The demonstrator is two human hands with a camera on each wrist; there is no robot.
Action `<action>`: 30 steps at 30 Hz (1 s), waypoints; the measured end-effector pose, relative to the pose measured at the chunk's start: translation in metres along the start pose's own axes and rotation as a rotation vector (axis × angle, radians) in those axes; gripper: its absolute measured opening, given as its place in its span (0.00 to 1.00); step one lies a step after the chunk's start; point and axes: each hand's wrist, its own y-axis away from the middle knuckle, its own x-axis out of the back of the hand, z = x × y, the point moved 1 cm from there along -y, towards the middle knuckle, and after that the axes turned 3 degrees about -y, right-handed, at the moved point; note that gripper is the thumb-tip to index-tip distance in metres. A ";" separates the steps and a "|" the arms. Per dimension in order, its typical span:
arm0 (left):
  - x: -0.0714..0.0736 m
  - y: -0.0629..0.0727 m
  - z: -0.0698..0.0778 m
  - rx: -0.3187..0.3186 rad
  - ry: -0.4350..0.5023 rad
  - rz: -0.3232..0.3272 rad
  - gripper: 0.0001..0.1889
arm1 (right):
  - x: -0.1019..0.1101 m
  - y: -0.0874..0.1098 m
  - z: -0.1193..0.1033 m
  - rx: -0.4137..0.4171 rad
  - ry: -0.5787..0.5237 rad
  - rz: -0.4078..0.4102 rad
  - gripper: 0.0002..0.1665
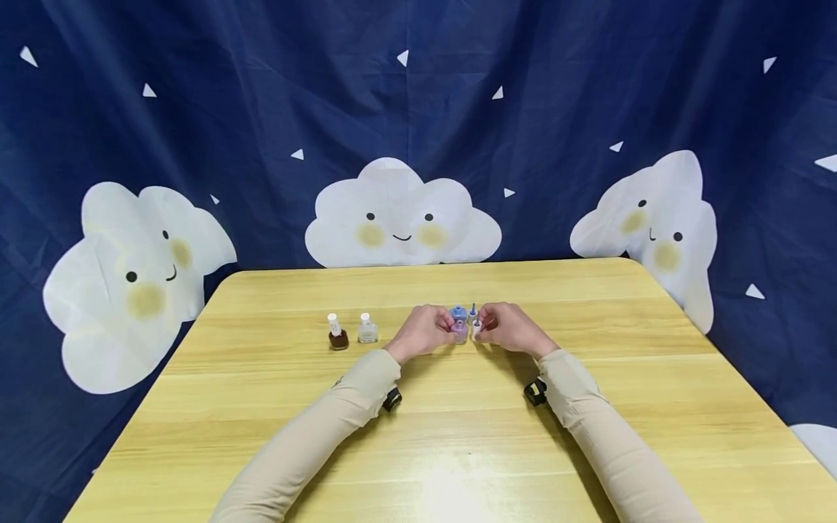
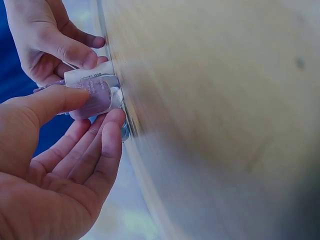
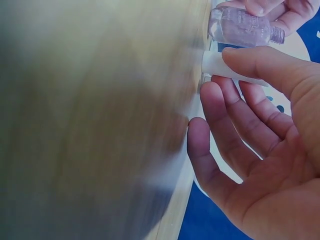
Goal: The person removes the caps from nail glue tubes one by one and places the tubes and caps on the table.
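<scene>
With thumb and fingertips my left hand pinches a lilac nail polish bottle standing on the table. Its threaded neck is bare in the right wrist view. Close beside it, my right hand pinches a white nail polish cap between thumb and fingers. This cap stands on the table, its brush end pointing up. Just behind the lilac bottle is a blue nail polish bottle, partly hidden. Another white cap stands beside that one with a bluish brush upward.
Left of my hands stand a dark brown nail polish bottle and a clear one, both with white caps on. They share the wooden table. Behind its far edge hangs a dark blue curtain with clouds.
</scene>
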 end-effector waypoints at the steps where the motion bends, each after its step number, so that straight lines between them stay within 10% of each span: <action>1: 0.001 0.000 0.000 0.000 0.001 0.000 0.08 | 0.000 0.000 -0.001 -0.001 -0.002 -0.001 0.11; 14: 0.025 0.022 0.009 0.006 0.033 -0.011 0.19 | 0.004 0.008 -0.004 -0.016 -0.077 0.001 0.19; 30: 0.125 0.085 -0.014 -0.074 -0.051 0.337 0.12 | 0.034 0.038 -0.038 0.045 -0.020 0.154 0.16</action>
